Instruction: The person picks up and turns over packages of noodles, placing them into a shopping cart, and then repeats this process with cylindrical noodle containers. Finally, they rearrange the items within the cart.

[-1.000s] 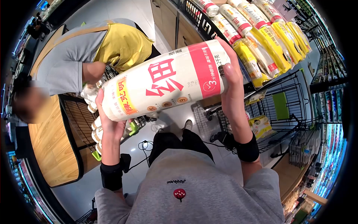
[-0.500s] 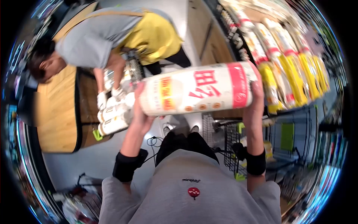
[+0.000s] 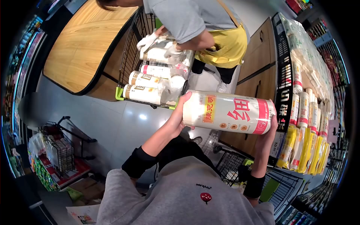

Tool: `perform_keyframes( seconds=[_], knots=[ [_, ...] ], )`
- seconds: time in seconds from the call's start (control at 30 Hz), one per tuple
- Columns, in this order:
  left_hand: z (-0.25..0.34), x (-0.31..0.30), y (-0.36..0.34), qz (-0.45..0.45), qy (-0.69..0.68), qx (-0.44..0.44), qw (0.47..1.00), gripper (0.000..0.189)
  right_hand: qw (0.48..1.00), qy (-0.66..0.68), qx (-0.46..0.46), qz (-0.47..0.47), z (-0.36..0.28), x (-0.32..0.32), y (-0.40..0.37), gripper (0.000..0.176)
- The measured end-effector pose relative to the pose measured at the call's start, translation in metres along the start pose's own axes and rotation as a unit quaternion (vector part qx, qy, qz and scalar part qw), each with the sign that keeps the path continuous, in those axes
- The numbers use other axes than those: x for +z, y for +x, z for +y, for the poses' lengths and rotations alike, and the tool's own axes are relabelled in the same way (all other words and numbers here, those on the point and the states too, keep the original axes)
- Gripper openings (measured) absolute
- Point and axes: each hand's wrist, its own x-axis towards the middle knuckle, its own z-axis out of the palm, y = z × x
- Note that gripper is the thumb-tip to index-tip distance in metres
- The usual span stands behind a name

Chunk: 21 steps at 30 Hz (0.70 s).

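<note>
I hold a large cylindrical pack of dried noodles level in front of me; it has a clear wrapper, a yellow label and a pink band at its right end. My left hand is wrapped round the left end. At the pink-banded end, my right hand grips the pack from below and the side. Just beyond my left hand stands a wire shopping cart with several white noodle packs lying in it. A co-worker's white-gloved hands touch packs in that cart.
The co-worker, in a yellow apron, bends over the cart. A wooden counter is at the left. On the right, a display shelf holds yellow noodle packs. Another cart is by my right side, and a basket cart is lower left.
My view has turned left, bringing the co-worker's cart nearer the middle. Both hands still hold the noodle pack, now close to that cart's corner.
</note>
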Motion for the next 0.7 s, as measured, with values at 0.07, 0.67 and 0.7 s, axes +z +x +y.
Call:
perform_keyframes(
  seconds=[0.07, 0.67, 0.7],
  knots=[
    [0.003, -0.015, -0.001, -0.006, -0.008, -0.002, 1.000, 0.065, 1.000, 0.001, 0.012, -0.002, 0.002, 0.017, 0.002, 0.054],
    [0.024, -0.082, 0.010, -0.069, -0.040, 0.009, 0.997, 0.066, 0.997, -0.006, 0.066, 0.027, 0.020, 0.081, 0.013, 0.051],
    [0.026, -0.085, 0.011, -0.066, -0.038, 0.003, 0.997, 0.066, 0.997, -0.009, 0.069, 0.032, 0.021, 0.085, 0.013, 0.051]
  ],
)
